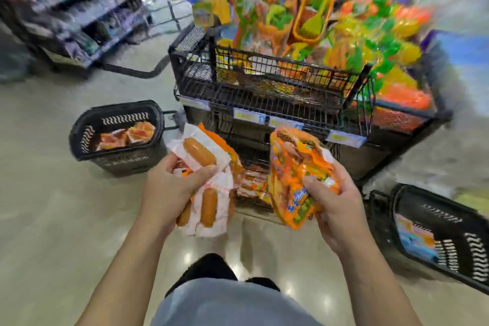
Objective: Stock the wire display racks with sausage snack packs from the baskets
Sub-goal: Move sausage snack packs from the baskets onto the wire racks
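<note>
Beige floor [53, 219] bears a left basket [119, 109] holding orange packs [127, 135].

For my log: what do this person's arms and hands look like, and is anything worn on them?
The left arm and right arm are bare as far as the frame shows, with no sleeves in view. The left hand and right hand wear no gloves, and no watch, bracelet or ring is visible. A grey garment covers the torso below.

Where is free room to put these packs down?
Bare floor lies beside the left basket, and between your legs and the right basket. The rack's top tier is crowded with toys; its lowest shelf holds packs.
</note>
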